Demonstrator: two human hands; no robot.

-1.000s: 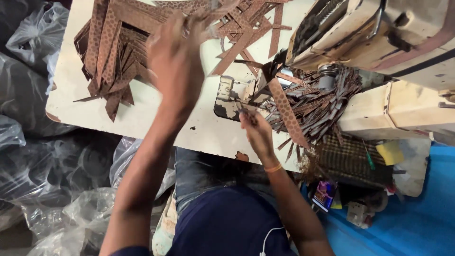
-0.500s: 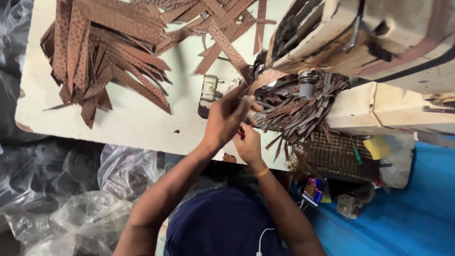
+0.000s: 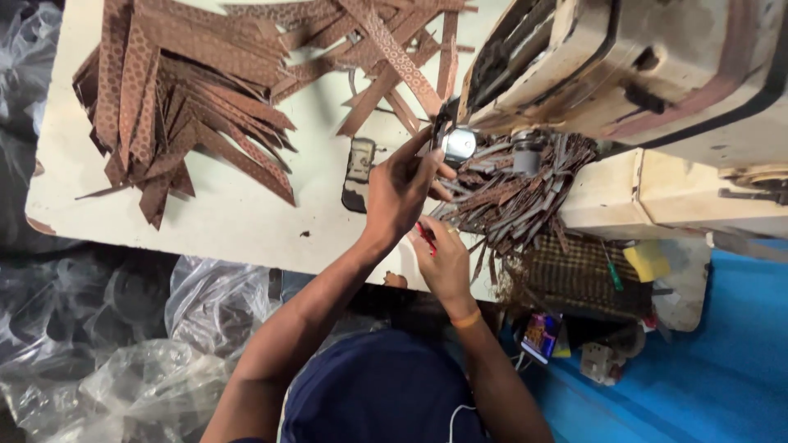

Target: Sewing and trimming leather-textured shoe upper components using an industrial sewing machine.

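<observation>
A cream sewing machine fills the two o'clock corner above the pale table, brown patterned strips heaped at ten o'clock, while centrally the left hand reaches with fingers apart toward the needle and the right hand pinches a small red tool.

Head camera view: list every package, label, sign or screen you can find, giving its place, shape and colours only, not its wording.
Small printed packet: below the table edge, right of the person's right wrist; rectangular, purple, orange and blue.
Yellow tag or pad: right of the dark woven mat; squarish, plain yellow.
Clear plastic bags: on the floor, lower left; crumpled, see-through.
No sign or screen shows.
</observation>
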